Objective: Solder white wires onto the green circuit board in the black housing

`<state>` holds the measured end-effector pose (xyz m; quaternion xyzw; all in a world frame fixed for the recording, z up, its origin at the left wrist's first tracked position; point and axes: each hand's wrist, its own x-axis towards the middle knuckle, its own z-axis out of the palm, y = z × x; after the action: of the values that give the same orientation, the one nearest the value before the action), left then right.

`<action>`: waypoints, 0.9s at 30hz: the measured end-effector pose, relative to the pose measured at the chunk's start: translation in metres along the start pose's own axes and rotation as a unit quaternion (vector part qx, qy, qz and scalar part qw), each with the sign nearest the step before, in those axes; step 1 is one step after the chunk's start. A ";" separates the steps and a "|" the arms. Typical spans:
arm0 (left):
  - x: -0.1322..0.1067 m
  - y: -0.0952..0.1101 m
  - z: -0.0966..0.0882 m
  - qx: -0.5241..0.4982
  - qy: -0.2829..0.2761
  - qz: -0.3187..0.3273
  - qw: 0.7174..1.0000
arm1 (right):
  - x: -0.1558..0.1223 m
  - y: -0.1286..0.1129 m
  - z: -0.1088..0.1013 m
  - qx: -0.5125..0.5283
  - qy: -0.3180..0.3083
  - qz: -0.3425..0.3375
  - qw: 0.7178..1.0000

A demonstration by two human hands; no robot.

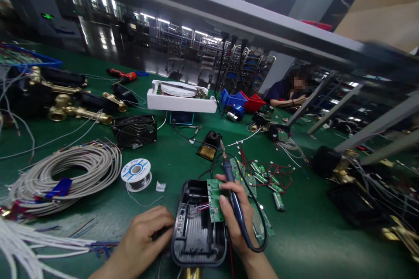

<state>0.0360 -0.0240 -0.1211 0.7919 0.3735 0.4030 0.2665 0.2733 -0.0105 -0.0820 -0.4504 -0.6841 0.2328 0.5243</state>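
My right hand (pixel 238 220) is closed around a blue soldering iron (pixel 231 178), its tip pointing up and away, while the fingers also pinch a green circuit board (pixel 215 200). The board stands on edge at the right side of an open black plastic housing (pixel 198 226) with thin red and white wires running to it. My left hand (pixel 144 239) rests curled against the housing's left side, fingers bent; what they grip is hidden.
A solder spool (pixel 136 173) and a coil of white cable (pixel 62 176) lie to the left. A black fan (pixel 135 130), brass fittings (pixel 78 111), a white foam tray (pixel 180 98), a soldering stand (pixel 209 146) and loose green boards with red wires (pixel 265 174) surround it. A person sits at the far right (pixel 288 93).
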 end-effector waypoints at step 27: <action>-0.077 0.017 -0.170 0.345 0.080 -0.440 0.825 | 0.002 0.010 0.008 0.044 0.074 0.057 0.995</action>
<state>-0.1304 -0.0751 -0.0522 0.5488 0.8171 0.1496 0.0937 0.2693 -0.0029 -0.0916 -0.4813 -0.6058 0.2580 0.5786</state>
